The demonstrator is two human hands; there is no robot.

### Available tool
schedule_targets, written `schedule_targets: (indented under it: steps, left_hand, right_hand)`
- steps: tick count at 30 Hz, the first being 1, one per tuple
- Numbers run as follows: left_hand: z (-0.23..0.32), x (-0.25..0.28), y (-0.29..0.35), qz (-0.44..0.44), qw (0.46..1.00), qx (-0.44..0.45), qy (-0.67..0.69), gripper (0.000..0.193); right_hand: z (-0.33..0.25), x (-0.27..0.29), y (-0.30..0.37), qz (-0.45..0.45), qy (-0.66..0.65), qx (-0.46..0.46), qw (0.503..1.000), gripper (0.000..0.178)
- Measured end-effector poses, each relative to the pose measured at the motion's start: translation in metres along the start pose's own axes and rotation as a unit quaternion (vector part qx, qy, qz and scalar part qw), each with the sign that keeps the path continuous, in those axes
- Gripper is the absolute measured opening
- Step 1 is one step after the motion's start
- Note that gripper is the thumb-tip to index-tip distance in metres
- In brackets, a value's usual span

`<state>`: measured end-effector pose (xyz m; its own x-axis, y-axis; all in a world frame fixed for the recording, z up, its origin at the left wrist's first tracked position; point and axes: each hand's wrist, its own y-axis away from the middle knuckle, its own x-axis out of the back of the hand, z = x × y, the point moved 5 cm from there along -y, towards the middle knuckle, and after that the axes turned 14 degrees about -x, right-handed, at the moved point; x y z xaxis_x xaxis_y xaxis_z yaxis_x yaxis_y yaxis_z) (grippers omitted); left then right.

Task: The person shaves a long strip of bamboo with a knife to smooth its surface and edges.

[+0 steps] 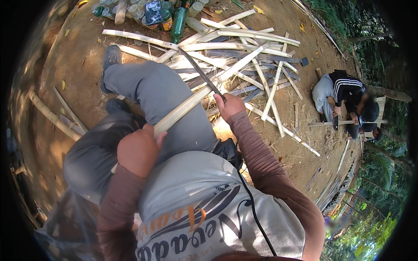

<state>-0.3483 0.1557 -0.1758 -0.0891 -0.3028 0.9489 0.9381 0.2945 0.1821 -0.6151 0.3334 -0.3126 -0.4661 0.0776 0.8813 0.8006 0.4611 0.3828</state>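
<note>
My left hand (pixel 138 150) is closed around the near part of a long, pale split-bamboo strip (pixel 183 108), which lies slantwise over my thigh and points away to the right. My right hand (pixel 229 105) grips the handle of a long dark-bladed knife (pixel 198 69). Its blade crosses the strip just beyond my right knee, tip toward the far left. Whether the edge bites into the bamboo cannot be seen. The handle is mostly covered by my fingers. Beyond my legs lies a loose heap of bamboo strips (pixel 239 45), pale and dark ones mixed.
Glass jars and a green bottle (pixel 178 25) stand at the far edge. A bamboo pole (pixel 54 116) lies on the dirt at left. To the right a co-worker (pixel 344 95) bends over, knife in hand at a strip. A black cord (pixel 252 204) hangs down my shirt.
</note>
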Motion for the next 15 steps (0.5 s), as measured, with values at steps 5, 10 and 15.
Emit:
schedule_targets:
  steps: [5, 10, 15]
  left_hand:
    - [0.005, -0.019, -0.002, -0.018, 1.000, 0.001, 0.018, 0.044]
    - [0.009, -0.018, -0.008, -0.002, 1.000, 0.002, 0.015, 0.043]
    - [0.012, -0.023, -0.015, 0.001, 1.000, -0.009, 0.030, 0.042]
  right_hand:
    - [0.023, 0.005, -0.021, -0.037, -0.068, -0.050, 0.996, 0.060]
    - [-0.021, 0.001, 0.015, 0.002, 0.025, 0.090, 0.996, 0.063]
    - [0.086, -0.002, -0.036, 0.023, -0.044, -0.166, 0.985, 0.062]
